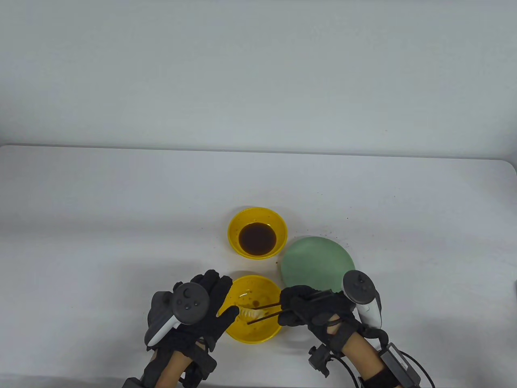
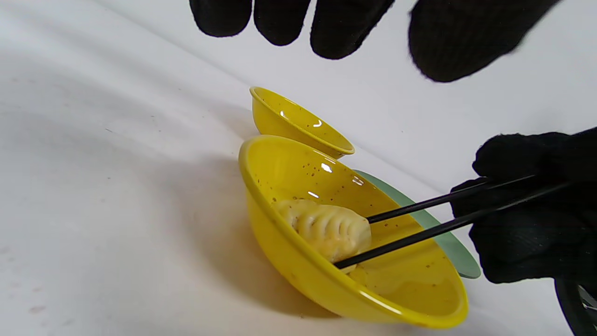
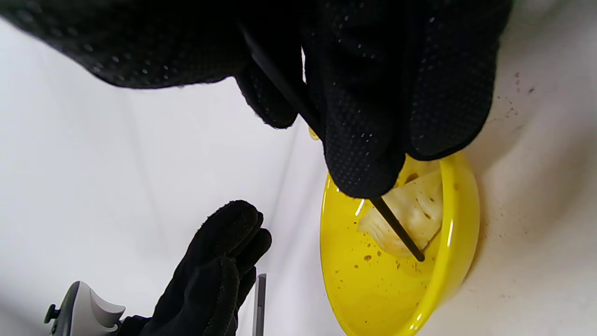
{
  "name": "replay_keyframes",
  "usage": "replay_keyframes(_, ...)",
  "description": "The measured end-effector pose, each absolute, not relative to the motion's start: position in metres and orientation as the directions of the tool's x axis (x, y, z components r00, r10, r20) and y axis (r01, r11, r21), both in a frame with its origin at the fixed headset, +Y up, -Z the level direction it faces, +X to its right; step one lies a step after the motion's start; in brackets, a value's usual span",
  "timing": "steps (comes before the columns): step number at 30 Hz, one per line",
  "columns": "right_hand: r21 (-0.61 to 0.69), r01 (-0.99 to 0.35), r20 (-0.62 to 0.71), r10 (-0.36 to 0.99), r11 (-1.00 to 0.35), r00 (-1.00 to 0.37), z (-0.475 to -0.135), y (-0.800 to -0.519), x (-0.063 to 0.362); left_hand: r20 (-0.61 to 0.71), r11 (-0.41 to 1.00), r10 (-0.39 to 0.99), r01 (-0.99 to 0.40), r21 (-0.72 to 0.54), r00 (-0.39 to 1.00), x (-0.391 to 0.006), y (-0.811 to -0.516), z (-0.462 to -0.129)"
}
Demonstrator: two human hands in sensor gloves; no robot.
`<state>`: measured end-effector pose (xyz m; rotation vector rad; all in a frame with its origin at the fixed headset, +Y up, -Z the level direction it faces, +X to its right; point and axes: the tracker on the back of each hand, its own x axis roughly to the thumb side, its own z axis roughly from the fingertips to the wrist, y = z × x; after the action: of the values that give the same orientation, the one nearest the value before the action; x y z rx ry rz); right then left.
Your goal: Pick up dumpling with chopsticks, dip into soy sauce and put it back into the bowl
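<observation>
Right hand [image 1: 309,309] curled tight on chopsticks [image 1: 266,313], tips straddling dumpling [image 1: 249,313] in yellow bowl [image 1: 258,333], left hand [image 1: 202,311] fingers straight beside bowl

The table view looks down from above at the surface [image 1: 121,226]; both wrist views sit close and share the yellow bowl [image 2: 298,275].

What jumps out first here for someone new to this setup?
The right hand holds black chopsticks either side of a pleated dumpling in the near yellow bowl. The left hand hovers open beside that bowl. Behind sit a yellow bowl of dark soy sauce and, to the right, a green plate.
</observation>
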<state>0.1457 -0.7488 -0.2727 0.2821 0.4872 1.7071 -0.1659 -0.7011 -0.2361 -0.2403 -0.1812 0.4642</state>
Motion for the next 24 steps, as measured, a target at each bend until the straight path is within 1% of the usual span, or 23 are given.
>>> replay_keyframes(7, 0.472, -0.875, -0.090, 0.982, -0.103, -0.165, -0.2734, -0.7503, 0.1459, 0.117, 0.865, 0.463, -0.420, -0.274, 0.878, -0.1661, -0.7013, -0.2363)
replay_keyframes(16, 0.476, -0.874, -0.084, 0.983, -0.101, -0.160, -0.2758, -0.7504, 0.1467, 0.118, 0.865, 0.464, -0.420, -0.276, 0.878, -0.1662, -0.7015, -0.2367)
replay_keyframes(20, 0.461, -0.885, -0.115, 0.986, -0.058, -0.124, -0.2775, -0.7555, 0.1484, 0.118, 0.863, 0.467, -0.423, -0.275, 0.876, -0.1666, -0.7012, -0.2367)
replay_keyframes(24, 0.455, -0.889, -0.119, 0.987, -0.044, -0.109, -0.2787, -0.7552, 0.1508, 0.111, 0.858, 0.476, -0.433, -0.276, 0.872, -0.1680, -0.7013, -0.2372)
